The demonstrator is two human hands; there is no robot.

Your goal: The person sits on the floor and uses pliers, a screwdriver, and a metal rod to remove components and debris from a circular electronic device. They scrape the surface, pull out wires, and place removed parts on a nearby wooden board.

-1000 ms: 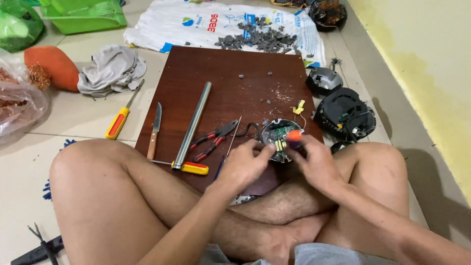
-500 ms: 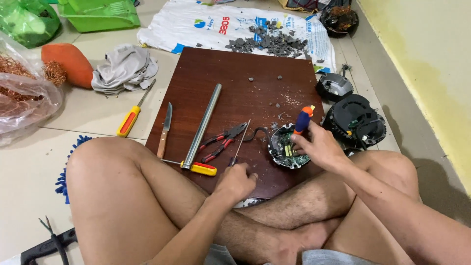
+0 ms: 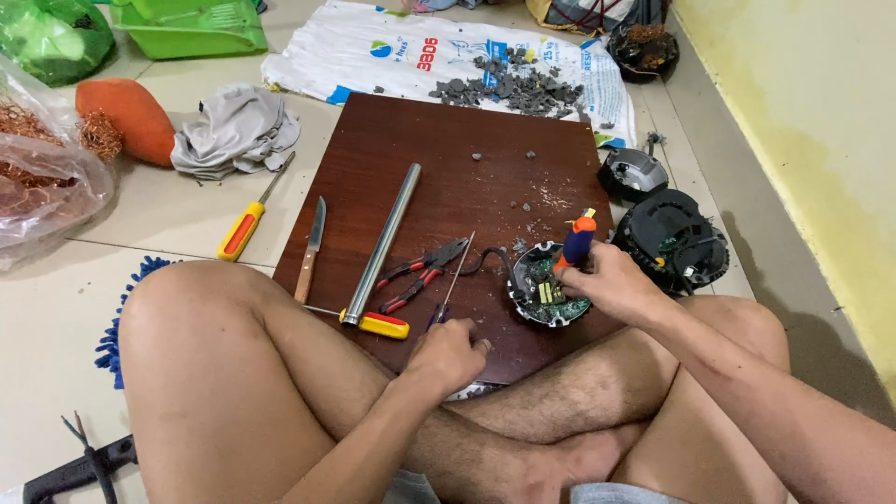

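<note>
The person sits cross-legged on the floor with a dark wooden board [image 3: 420,159] over the shins. Nearest, the left hand [image 3: 448,355] rests at the board's near edge, its grip closed on a thin tool [image 3: 455,280] whose slim shaft runs away across the board. Just right of it, the right hand [image 3: 607,280] has its grip clamped on an orange and blue screwdriver [image 3: 576,241], held upright with its tip down in a round black housing [image 3: 546,287] showing a green circuit board. The housing lies on the board's right near part.

Left of the tool lie red pliers [image 3: 420,273], then a steel tube [image 3: 381,245], a knife [image 3: 311,247] and, off the board, a yellow screwdriver [image 3: 245,224]. Two more black housings [image 3: 672,238] sit on the floor at the right. Farther off, grey fragments [image 3: 509,89] lie on a white sack [image 3: 373,56], with a grey rag [image 3: 233,131] to the left.
</note>
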